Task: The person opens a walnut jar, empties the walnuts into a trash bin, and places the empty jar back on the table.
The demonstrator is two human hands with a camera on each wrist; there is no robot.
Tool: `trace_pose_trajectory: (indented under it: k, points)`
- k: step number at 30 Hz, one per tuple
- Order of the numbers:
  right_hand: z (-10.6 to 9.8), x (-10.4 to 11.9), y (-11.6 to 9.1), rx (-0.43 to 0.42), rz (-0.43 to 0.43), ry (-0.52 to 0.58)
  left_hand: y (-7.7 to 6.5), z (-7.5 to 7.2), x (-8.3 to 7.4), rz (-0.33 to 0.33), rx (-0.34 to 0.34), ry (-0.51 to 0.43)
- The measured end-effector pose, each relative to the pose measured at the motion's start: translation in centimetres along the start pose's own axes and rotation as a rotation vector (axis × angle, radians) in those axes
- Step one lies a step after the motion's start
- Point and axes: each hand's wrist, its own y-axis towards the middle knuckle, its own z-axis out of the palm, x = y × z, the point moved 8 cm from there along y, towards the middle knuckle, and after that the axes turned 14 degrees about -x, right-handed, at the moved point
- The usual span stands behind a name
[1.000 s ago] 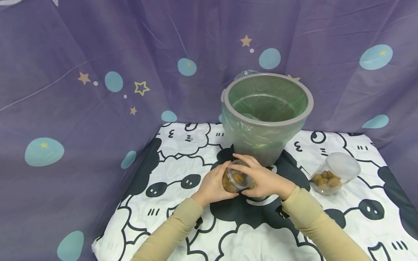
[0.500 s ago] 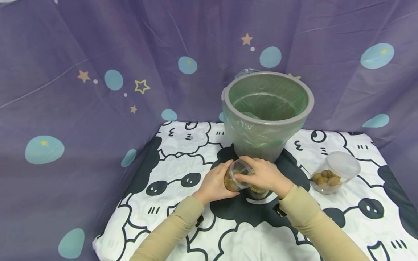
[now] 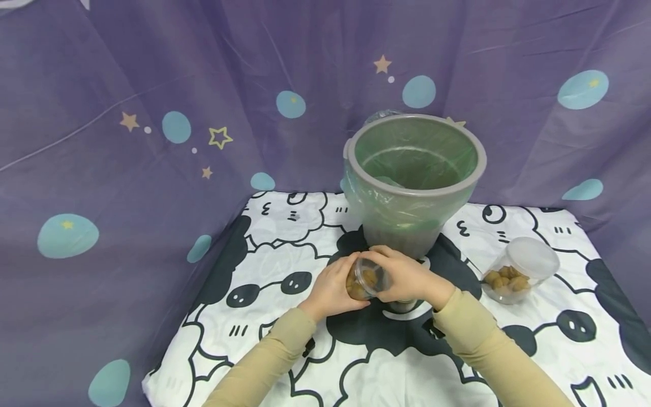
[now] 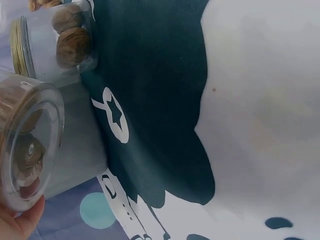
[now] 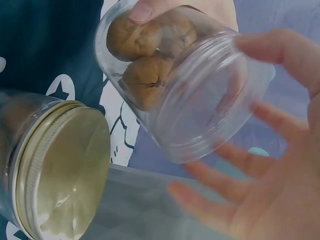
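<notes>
My left hand (image 3: 330,294) grips a clear jar (image 3: 357,285), tilted with its threaded mouth toward the right. Several walnuts (image 5: 146,80) lie inside it, toward the base. My right hand (image 3: 409,277) is at the mouth; in the right wrist view its fingers (image 5: 225,182) are spread around the rim, and I see nothing pinched between them. Beside the held jar stands a second jar with a gold lid (image 5: 72,175), mostly hidden under my right hand in the head view. Walnuts show through its wall (image 4: 45,55) in the left wrist view.
A grey bin (image 3: 414,226) with a green liner stands just behind the hands. At the right is another jar (image 3: 508,288) of walnuts with a whitish lid (image 3: 534,258). A cartoon-print cloth (image 3: 285,254) covers the table; a purple curtain (image 3: 305,56) hangs behind.
My right hand moves off the jar's mouth a little, its thumb reaching across the opening, then comes back to the rim. The left hand stays in place, holding the jar.
</notes>
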Motion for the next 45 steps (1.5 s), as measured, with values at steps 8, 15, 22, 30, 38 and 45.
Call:
trace_pose_trajectory:
  k: [8,15,22,30,38,45]
  points:
    - [0.5,1.2,-0.1,0.005,-0.189,0.058,-0.5,-0.3,0.7,-0.064,-0.021,-0.014]
    - [0.3,2.0,-0.1,-0.016,-0.284,0.116,-0.7,-0.3,1.1,-0.084,-0.030,-0.016]
    - [-1.0,1.0,0.5,-0.207,-0.105,0.071,-0.6,-0.6,1.0,-0.060,-0.059,-0.013]
    - [-0.6,0.3,0.6,-0.188,0.055,-0.106,-0.5,-0.4,0.7,-0.026,-0.054,-0.027]
    - [0.1,0.1,0.3,-0.154,0.059,-0.157,-0.4,-0.5,0.3,-0.006,-0.045,-0.018]
    - [0.3,0.3,0.1,-0.140,0.004,-0.114,-0.6,-0.1,0.3,-0.021,-0.008,-0.029]
